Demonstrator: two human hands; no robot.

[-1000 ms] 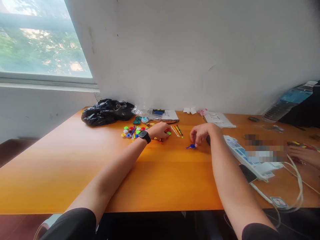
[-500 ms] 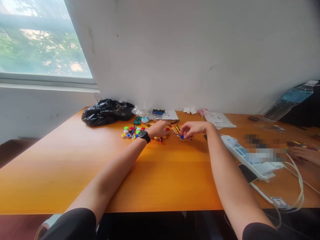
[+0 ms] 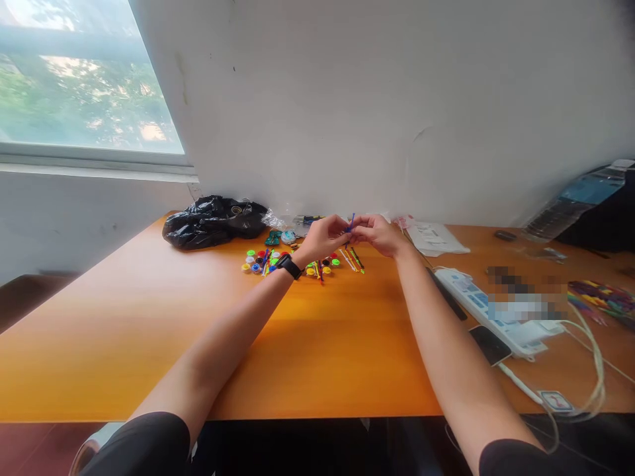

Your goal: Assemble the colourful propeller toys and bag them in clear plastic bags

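Observation:
In front of the wall, above the table, my hands meet at a thin blue strip [image 3: 350, 225] that looks like a cable tie. My left hand [image 3: 325, 238], with a black smartwatch [image 3: 288, 266] on its wrist, pinches the strip from the left. From the right, my right hand [image 3: 377, 235] grips it with thumb and fingers. Below them lies a small fan of coloured strips [image 3: 353, 260] in white, yellow, black and green. Round coloured pieces [image 3: 255, 264], like caps or buttons, lie left of my left wrist, and more [image 3: 322, 270] lie under the hand, partly hidden.
A black plastic bag [image 3: 213, 225] is at the back left. On the right are a white power strip [image 3: 471, 297] with cables, a phone [image 3: 490, 345], a white packet [image 3: 431, 238] and a tilted water bottle [image 3: 570, 201]. Colourful strips [image 3: 602, 297] lie at the far right.
My right hand has lifted from the table with the blue strip and moved up to my left hand, which rose and closed on it. The other person's hand at the right has gone from view.

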